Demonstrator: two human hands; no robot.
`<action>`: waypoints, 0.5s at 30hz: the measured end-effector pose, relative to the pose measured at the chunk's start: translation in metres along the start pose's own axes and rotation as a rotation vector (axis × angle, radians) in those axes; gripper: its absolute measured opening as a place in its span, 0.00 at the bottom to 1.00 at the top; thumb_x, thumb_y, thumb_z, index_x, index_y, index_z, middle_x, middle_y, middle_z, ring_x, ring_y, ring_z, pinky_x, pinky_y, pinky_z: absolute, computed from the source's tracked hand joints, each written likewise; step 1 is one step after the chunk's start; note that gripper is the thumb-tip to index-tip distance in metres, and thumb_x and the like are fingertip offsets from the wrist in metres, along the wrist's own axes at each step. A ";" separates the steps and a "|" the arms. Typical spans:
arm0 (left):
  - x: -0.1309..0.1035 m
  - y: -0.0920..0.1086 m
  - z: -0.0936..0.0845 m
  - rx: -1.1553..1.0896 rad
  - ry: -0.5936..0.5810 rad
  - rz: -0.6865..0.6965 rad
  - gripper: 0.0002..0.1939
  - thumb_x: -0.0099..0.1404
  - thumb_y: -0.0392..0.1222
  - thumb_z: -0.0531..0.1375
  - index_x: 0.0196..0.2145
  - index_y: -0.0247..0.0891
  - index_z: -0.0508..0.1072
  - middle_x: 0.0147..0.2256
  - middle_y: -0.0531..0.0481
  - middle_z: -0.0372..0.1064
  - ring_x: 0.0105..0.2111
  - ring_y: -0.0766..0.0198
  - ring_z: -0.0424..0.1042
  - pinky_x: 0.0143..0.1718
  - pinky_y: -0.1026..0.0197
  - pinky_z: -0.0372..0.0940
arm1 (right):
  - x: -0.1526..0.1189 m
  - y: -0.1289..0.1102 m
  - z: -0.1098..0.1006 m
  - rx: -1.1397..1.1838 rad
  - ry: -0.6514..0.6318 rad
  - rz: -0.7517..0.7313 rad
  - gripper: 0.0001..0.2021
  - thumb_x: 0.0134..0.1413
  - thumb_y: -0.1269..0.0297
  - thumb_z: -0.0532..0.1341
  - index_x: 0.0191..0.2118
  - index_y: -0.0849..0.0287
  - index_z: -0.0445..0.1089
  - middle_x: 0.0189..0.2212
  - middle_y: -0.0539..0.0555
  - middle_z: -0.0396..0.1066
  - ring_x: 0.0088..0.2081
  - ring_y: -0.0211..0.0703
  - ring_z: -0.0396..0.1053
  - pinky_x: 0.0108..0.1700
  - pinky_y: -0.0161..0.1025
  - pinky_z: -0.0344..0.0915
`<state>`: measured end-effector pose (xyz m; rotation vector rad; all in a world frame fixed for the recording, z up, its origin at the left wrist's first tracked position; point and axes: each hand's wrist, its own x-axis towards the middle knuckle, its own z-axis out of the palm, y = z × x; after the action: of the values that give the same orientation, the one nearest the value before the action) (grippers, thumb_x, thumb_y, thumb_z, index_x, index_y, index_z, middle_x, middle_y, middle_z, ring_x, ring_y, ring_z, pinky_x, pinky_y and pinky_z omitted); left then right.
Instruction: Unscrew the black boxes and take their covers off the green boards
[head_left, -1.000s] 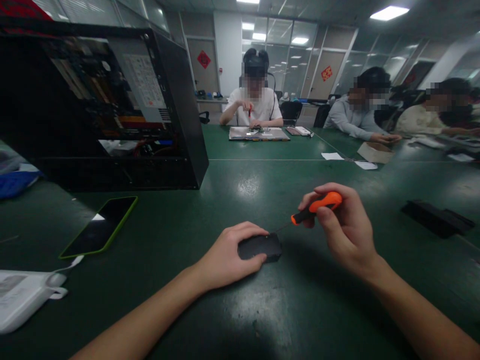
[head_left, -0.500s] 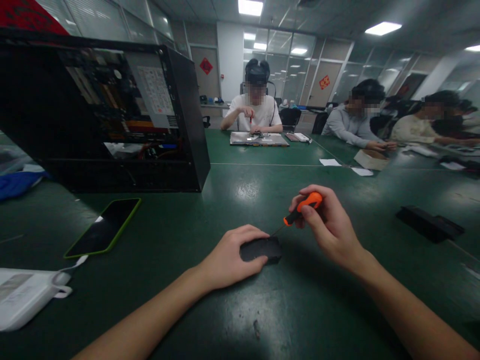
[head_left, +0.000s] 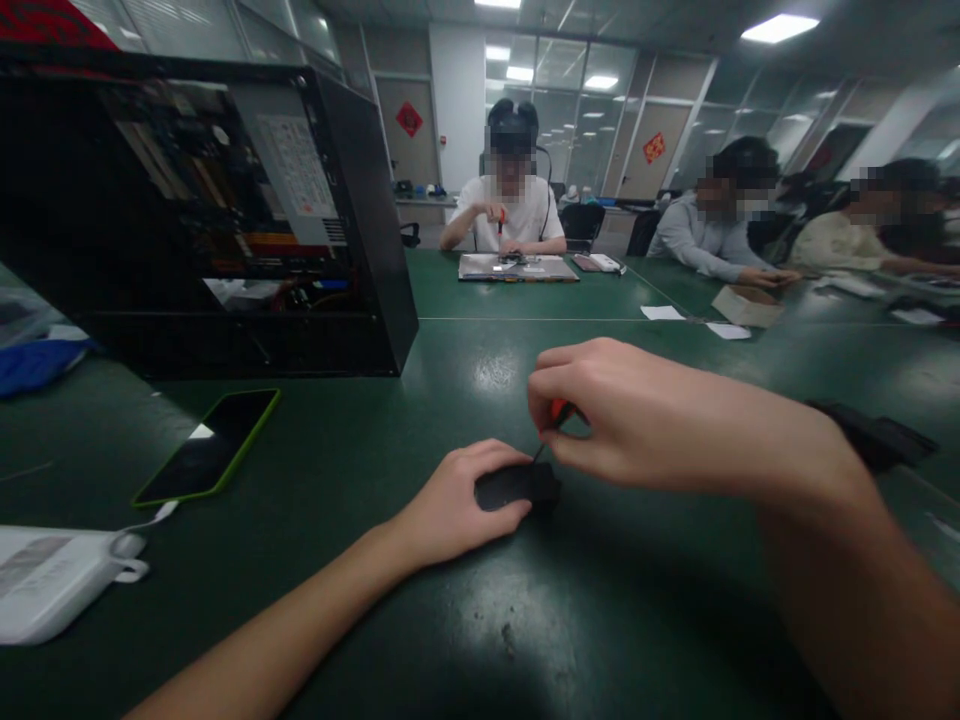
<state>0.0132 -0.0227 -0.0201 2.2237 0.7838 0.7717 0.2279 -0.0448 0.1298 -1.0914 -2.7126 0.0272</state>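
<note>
My left hand (head_left: 461, 505) is wrapped round a small black box-like part (head_left: 517, 487) lying on the green table, thumb along its near side and fingers along its far side. My right hand (head_left: 600, 405) grips a screwdriver (head_left: 561, 409) with an orange and black handle, mostly hidden by the fingers. The thin shaft slants down to the black part's far edge, close to my left fingertips. Whether the tip sits in a screw is too small to tell.
An open black computer case (head_left: 360, 230) stands at the left. Nearer are a phone (head_left: 214, 450) in a green case and a white power bank (head_left: 60, 580) with a cable. Another black part (head_left: 877, 435) lies beyond my right wrist. People work across the table.
My right hand has turned over and moved left, bringing the screwdriver more upright above the black part. My left hand keeps its hold; the view has shifted slightly.
</note>
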 end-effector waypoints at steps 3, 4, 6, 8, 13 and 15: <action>0.000 -0.001 -0.002 0.036 -0.006 0.006 0.21 0.61 0.40 0.68 0.53 0.42 0.77 0.51 0.47 0.77 0.51 0.51 0.75 0.56 0.50 0.68 | 0.009 0.000 0.005 0.033 0.042 0.031 0.04 0.60 0.68 0.63 0.35 0.58 0.77 0.30 0.52 0.74 0.31 0.40 0.69 0.33 0.37 0.59; 0.000 -0.001 -0.003 0.066 -0.015 0.006 0.22 0.60 0.41 0.69 0.53 0.41 0.77 0.51 0.46 0.77 0.51 0.50 0.75 0.57 0.49 0.67 | 0.010 0.000 0.006 0.048 0.063 0.029 0.06 0.61 0.69 0.62 0.40 0.58 0.77 0.33 0.53 0.76 0.34 0.41 0.71 0.35 0.37 0.61; 0.000 -0.002 -0.006 0.134 -0.036 0.011 0.24 0.58 0.41 0.70 0.53 0.41 0.76 0.51 0.46 0.76 0.51 0.49 0.74 0.56 0.47 0.67 | 0.009 0.001 0.007 0.085 0.074 -0.009 0.14 0.59 0.73 0.61 0.50 0.58 0.75 0.42 0.54 0.77 0.41 0.43 0.73 0.40 0.37 0.63; 0.000 -0.002 -0.009 0.180 -0.050 0.018 0.23 0.56 0.41 0.70 0.50 0.41 0.76 0.49 0.46 0.76 0.50 0.49 0.74 0.55 0.47 0.67 | 0.005 0.002 0.006 0.112 0.041 -0.050 0.19 0.56 0.75 0.62 0.53 0.58 0.73 0.46 0.54 0.76 0.44 0.43 0.73 0.43 0.37 0.64; -0.001 -0.006 -0.012 0.187 -0.064 0.039 0.22 0.58 0.43 0.70 0.50 0.41 0.76 0.49 0.46 0.76 0.50 0.50 0.73 0.54 0.49 0.66 | -0.002 0.005 0.003 0.079 0.041 0.048 0.08 0.59 0.66 0.65 0.44 0.59 0.74 0.35 0.52 0.75 0.36 0.41 0.71 0.35 0.36 0.59; -0.001 -0.007 -0.013 0.171 -0.069 0.063 0.22 0.58 0.43 0.70 0.51 0.41 0.75 0.49 0.46 0.76 0.50 0.50 0.73 0.55 0.50 0.66 | -0.002 0.005 0.001 0.092 0.031 0.048 0.04 0.61 0.68 0.63 0.41 0.59 0.74 0.32 0.51 0.74 0.33 0.39 0.69 0.34 0.36 0.58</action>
<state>0.0014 -0.0140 -0.0177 2.4242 0.7743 0.6760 0.2329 -0.0424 0.1276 -1.1202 -2.6298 0.1404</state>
